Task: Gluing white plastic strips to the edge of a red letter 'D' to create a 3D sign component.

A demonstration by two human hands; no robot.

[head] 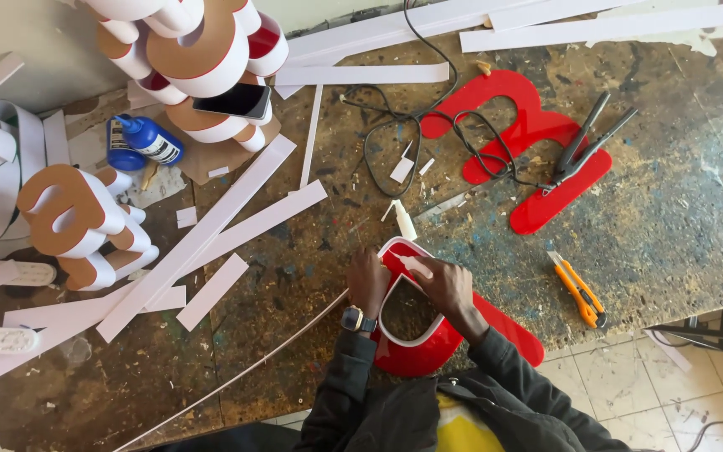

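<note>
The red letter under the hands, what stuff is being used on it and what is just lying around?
In use:
red letter
white edge strip bent along its rim
left hand and right hand pressing the strip
small white glue tube lying close by

Lying about:
orange utility knife
black flat iron on another red letter
phone
blue bottle
loose white strips

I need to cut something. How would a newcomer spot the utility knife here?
Start at the paint-stained workbench, near its front edge right of the person's hands. The utility knife lies there alone: the only orange-handled tool, unlike the black hair straightener farther back.
</note>
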